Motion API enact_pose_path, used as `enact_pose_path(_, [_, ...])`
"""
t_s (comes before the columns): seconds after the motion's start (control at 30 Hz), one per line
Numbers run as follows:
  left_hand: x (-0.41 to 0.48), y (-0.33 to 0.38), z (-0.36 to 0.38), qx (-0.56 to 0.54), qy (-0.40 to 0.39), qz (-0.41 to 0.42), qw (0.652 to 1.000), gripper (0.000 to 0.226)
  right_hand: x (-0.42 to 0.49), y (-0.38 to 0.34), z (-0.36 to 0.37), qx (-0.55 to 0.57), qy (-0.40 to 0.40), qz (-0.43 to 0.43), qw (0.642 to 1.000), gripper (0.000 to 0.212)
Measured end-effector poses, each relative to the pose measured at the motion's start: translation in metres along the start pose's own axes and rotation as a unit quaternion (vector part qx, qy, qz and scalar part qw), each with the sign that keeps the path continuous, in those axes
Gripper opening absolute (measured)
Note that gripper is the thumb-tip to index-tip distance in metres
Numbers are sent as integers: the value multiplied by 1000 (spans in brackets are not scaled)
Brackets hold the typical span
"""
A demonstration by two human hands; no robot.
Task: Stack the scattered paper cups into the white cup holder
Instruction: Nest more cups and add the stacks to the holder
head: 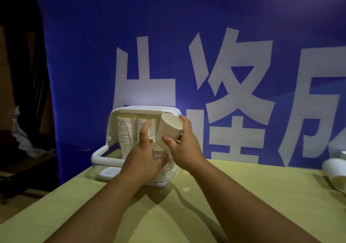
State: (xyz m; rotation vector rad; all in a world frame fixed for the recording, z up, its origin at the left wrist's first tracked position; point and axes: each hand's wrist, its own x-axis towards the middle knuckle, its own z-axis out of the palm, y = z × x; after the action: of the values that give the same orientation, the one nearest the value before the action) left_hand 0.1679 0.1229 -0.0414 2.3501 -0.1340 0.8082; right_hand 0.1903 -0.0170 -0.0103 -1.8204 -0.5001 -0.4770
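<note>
The white cup holder (104,155) stands at the far left of the yellow table, its lid raised. Inside it are two tall stacks of upturned paper cups (127,130), and a shorter stack on the right is mostly hidden behind my hands. My right hand (180,145) grips a single paper cup (169,129), tilted with its base up, just above that short stack. My left hand (145,155) reaches into the holder with its fingers wrapped around the lower part of the short stack and one finger up against the middle stack.
A couple of loose paper cups (335,171) lie at the right edge of the table. A blue banner with large white characters hangs right behind the holder. The table's left edge drops off to a dark floor area.
</note>
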Motion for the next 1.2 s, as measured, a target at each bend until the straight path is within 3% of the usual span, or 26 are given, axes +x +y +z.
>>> enact_pose_path(0.17, [0,-5,1,24,13,31,999,120,0,-5,0,-30,-17,-15,999,73])
enact_pose_path(0.3, [1,-7,0,12,7,24,1000,114,-3,-3,2,-149,-67,-3,987,63])
enact_pose_path(0.43, [3,-10,1,43,-30,-10,999,78,-6,6,-2,-216,-102,6,971,40])
enact_pose_path(0.63, [-2,-7,1,36,-30,-2,999,48,-11,15,-2,-273,-132,1,953,46])
enact_pose_path(0.73, [-4,-7,1,56,-12,5,998,41,-17,10,-10,-257,-93,10,962,48])
enact_pose_path(0.8, [-6,0,1,101,41,35,993,32,-23,6,-23,-227,-51,29,972,35])
enact_pose_path(0.9, [-15,29,2,69,92,116,986,17,-38,3,-54,-258,-15,38,965,19])
enact_pose_path(1.03, [-36,88,19,18,-30,138,990,25,-75,-2,-115,-303,36,56,951,11])
enact_pose_path(1.2, [-71,166,54,1,-111,124,986,26,-133,-2,-204,-354,88,97,926,12])
